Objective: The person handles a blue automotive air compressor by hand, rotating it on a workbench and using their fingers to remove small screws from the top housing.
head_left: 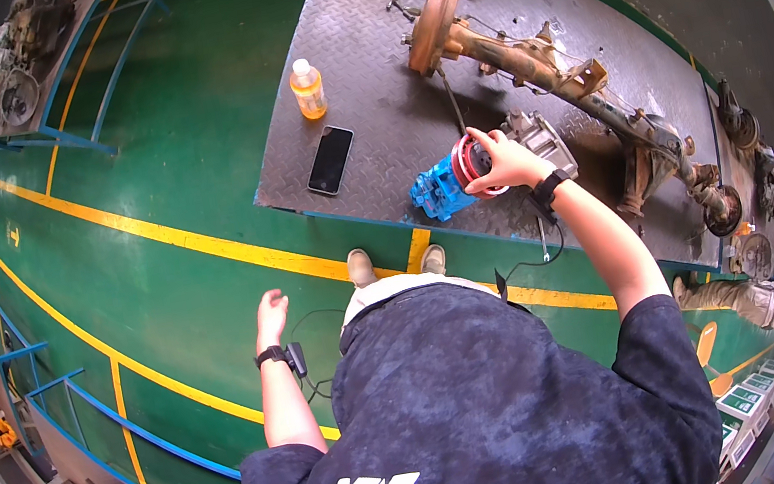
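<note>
The right hand (514,164) has hold of the red-rimmed disc (469,164) between spread thumb and fingers, near the worktop's (381,141) front edge; the attached blue housing (440,191) extends left of the grip. The left hand (272,315) hangs beyond that edge, fingers curled; I cannot tell how tightly.

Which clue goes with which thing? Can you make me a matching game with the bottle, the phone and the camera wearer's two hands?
Things:
1. bottle
2. phone
3. right hand
4. left hand

Clues:
A. holding the round red part
B. orange, with a white cap
C. over the green floor
D. lying flat on the metal tabletop

Right pairs: 1-B, 2-D, 3-A, 4-C
</note>
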Action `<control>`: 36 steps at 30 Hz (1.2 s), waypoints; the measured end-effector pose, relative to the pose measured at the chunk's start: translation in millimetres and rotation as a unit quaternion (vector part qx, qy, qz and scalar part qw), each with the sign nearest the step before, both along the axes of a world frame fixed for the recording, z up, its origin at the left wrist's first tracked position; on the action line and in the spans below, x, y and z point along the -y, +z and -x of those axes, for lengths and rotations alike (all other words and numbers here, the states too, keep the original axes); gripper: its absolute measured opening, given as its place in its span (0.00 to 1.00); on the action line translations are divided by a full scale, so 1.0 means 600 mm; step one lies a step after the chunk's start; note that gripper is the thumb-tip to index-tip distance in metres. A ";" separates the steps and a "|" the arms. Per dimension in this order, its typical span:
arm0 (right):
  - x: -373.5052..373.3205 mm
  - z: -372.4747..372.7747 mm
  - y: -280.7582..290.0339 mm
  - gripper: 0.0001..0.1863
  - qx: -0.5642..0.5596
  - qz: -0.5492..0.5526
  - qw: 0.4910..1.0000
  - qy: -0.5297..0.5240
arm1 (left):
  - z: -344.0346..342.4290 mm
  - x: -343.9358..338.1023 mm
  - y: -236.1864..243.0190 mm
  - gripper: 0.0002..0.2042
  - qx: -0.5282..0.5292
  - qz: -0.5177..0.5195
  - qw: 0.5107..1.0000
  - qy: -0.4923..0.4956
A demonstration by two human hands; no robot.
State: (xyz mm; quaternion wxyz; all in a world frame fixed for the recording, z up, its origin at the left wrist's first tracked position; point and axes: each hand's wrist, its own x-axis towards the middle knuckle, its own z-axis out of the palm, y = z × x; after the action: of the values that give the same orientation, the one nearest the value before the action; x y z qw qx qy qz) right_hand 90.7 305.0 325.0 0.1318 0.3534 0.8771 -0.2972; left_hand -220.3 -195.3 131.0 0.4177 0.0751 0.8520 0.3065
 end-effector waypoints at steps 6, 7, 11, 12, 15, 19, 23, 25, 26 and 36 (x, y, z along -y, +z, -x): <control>0.013 -0.071 -0.019 0.67 -0.165 0.015 0.986 -0.017 | -0.021 -0.270 0.224 0.21 -0.184 -0.185 0.941 -0.213; 0.017 -0.092 -0.026 0.67 -0.178 0.016 0.983 -0.030 | -0.042 -0.309 0.260 0.22 -0.221 -0.229 0.915 -0.248; 0.037 -0.133 -0.047 0.65 -0.185 0.045 0.975 -0.111 | -0.139 -0.459 0.350 0.28 -0.244 -0.266 0.823 -0.439; 0.045 -0.134 -0.057 0.64 -0.212 0.041 0.969 -0.117 | -0.165 -0.487 0.340 0.32 -0.240 -0.283 0.811 -0.452; 0.060 -0.132 -0.087 0.64 -0.314 0.046 0.939 -0.131 | -0.224 -0.559 0.328 0.44 -0.213 -0.305 0.775 -0.510; 0.073 -0.140 -0.101 0.64 -0.379 0.107 0.896 -0.205 | -0.271 -0.614 0.289 0.49 -0.163 -0.298 0.798 -0.498; 0.082 -0.155 -0.093 0.64 -0.359 0.065 0.911 -0.195 | -0.281 -0.633 0.311 0.49 -0.143 -0.292 0.814 -0.481; 0.073 -0.156 -0.071 0.64 -0.337 0.093 0.916 -0.198 | -0.286 -0.629 0.325 0.48 -0.118 -0.288 0.817 -0.485; 0.068 -0.159 -0.065 0.63 -0.312 0.121 0.922 -0.194 | -0.285 -0.623 0.321 0.48 -0.133 -0.281 0.810 -0.497; 0.065 -0.168 -0.056 0.61 -0.314 0.108 0.930 -0.156 | -0.276 -0.634 0.302 0.47 -0.125 -0.303 0.818 -0.472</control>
State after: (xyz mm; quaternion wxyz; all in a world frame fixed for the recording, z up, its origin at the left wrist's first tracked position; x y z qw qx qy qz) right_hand 191.5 266.0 291.5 -0.1609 0.3580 0.7704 -0.5024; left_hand -54.6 184.8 312.5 0.3575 0.6287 0.6207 0.3026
